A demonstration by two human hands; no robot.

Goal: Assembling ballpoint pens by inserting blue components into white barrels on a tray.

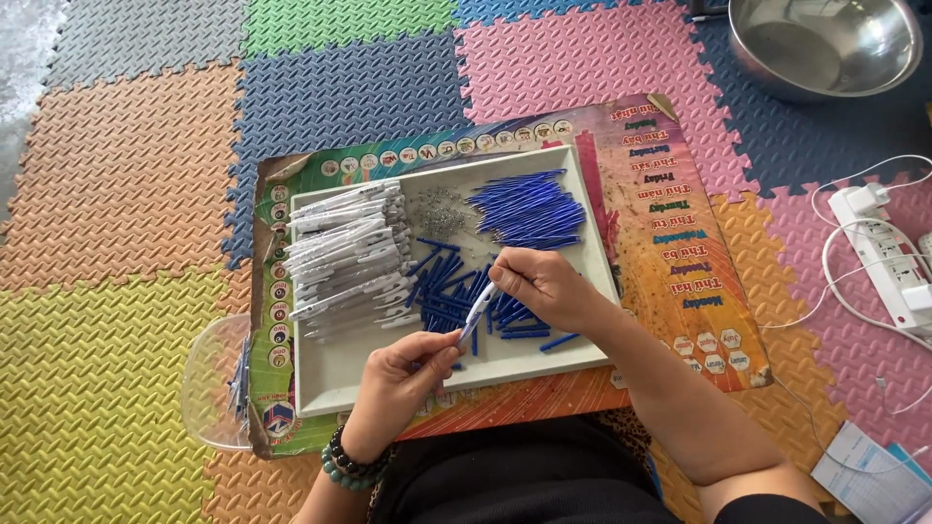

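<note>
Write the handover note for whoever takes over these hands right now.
Left hand pinches the lower end of a white pen barrel; right hand grips its upper end, above the white tray.
In the tray: white barrels stacked left, small metal springs at top middle, blue refills top right, short blue parts in the middle.
Done: cannot tell.
Left: large piles of loose parts.

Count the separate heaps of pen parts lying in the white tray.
4: white barrels at its left, small springs top middle, long blue refills top right, short blue pieces mid-tray. Hands may hide more.
</note>
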